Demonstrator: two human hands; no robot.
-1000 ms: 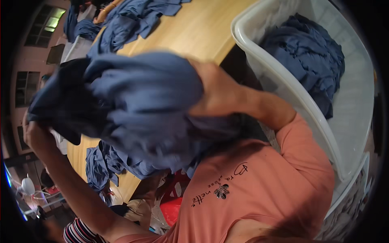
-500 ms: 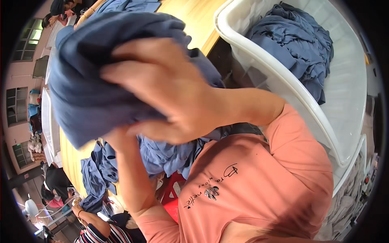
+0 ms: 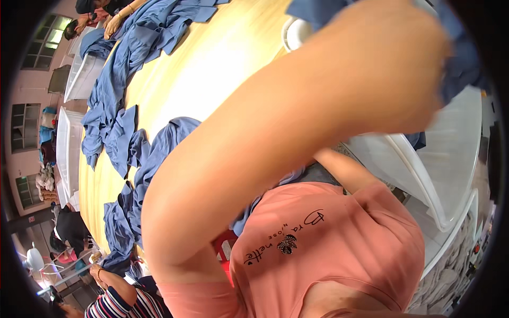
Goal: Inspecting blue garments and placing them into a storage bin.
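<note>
I count one table (image 3: 212, 58). Left of the table I get three windows (image 3: 25, 127), at least two white bins (image 3: 69, 148), one fan (image 3: 34, 257) and at least three co-workers (image 3: 121, 303). Right of it I see one big bin (image 3: 460, 159) and one left hand (image 3: 395, 74). On it, blue cloths (image 3: 119, 74) overlap too much for me to number

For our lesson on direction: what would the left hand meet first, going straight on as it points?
Probably the blue cloth just beyond the left hand; blur and overlap leave depth, and any contact, unclear.
</note>
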